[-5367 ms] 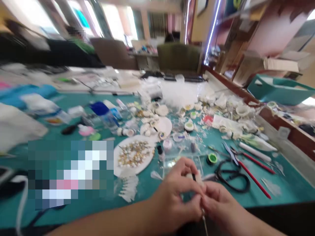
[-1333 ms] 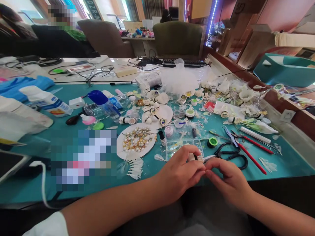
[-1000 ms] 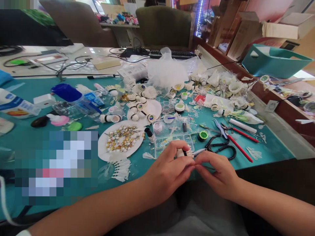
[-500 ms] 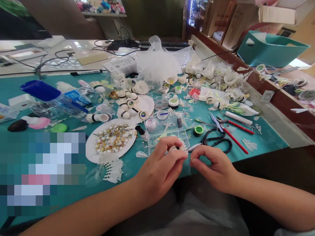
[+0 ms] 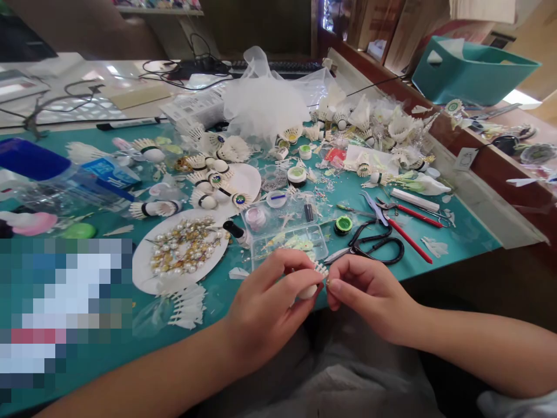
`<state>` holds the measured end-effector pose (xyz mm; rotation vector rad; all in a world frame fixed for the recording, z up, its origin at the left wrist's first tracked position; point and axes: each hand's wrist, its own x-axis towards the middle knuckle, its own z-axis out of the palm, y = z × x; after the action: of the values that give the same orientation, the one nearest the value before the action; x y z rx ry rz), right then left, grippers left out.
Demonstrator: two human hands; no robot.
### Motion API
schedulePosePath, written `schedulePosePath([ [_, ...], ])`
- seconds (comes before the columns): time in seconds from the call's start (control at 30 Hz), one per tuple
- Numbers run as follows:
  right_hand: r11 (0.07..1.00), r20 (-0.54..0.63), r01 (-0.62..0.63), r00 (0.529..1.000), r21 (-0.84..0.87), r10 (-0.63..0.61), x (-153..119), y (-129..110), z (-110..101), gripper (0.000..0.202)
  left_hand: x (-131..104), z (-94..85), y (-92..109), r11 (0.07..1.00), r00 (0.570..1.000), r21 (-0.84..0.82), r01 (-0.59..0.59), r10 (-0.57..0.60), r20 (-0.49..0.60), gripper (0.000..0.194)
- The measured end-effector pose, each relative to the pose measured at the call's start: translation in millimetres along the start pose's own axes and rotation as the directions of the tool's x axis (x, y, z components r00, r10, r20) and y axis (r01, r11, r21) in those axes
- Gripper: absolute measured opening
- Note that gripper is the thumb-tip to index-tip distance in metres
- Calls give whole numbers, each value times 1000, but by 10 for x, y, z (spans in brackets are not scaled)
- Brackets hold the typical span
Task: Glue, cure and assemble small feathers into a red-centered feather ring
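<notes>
My left hand (image 5: 270,307) is closed around a shuttlecock (image 5: 308,292), whose round white base shows under the fingers and whose short cut quills stick out by the fingertips. Right beside those quills, the thumb and forefinger of my right hand (image 5: 369,293) are pinched together. Something tiny and gold-coloured shows at that pinch, too small to name. Behind my hands lies a clear compartment box (image 5: 319,235) with pale pieces in it. Black-handled scissors (image 5: 378,249) lie just beyond my right hand.
On the green mat stand a white plate (image 5: 141,270) of pearl and gold beads, a nail polish bottle (image 5: 237,232) and an open green pot (image 5: 343,225). Red-handled pliers (image 5: 411,241) lie at right. More shuttlecocks (image 5: 206,199) and white tulle (image 5: 265,96) are behind.
My right hand has come closer to the shuttlecock, its pinch now almost at the quills. The shuttlecock's white base shows more in my left hand. The whole view has shifted slightly.
</notes>
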<state>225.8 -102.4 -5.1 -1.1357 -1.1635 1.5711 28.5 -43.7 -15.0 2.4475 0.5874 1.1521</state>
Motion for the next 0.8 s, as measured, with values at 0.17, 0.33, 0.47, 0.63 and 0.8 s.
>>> schedulePosePath([
  [0.17, 995, -32, -47, 998, 87, 50, -2, -1, 39, 43, -17, -6, 6, 999, 1000, 28, -28, 28, 5, 19],
  [0.33, 989, -54, -55, 997, 134, 63, -2, -6, 50, 43, -46, -13, -8, 998, 999, 52, -36, 34, 41, 22],
  [0.47, 985, -65, -60, 995, 161, 71, 10, -18, 46, 45, -38, 5, -13, 998, 998, 57, -38, 35, 55, 22],
  [0.63, 979, -94, -63, 992, 192, 83, 21, -29, 43, 45, -21, 13, -10, 996, 996, 46, -77, 74, 55, 23],
  [0.8, 980, -84, -63, 993, 191, 80, 20, -30, 44, 44, -13, 13, -11, 994, 993, 25, -103, 101, 65, 26],
])
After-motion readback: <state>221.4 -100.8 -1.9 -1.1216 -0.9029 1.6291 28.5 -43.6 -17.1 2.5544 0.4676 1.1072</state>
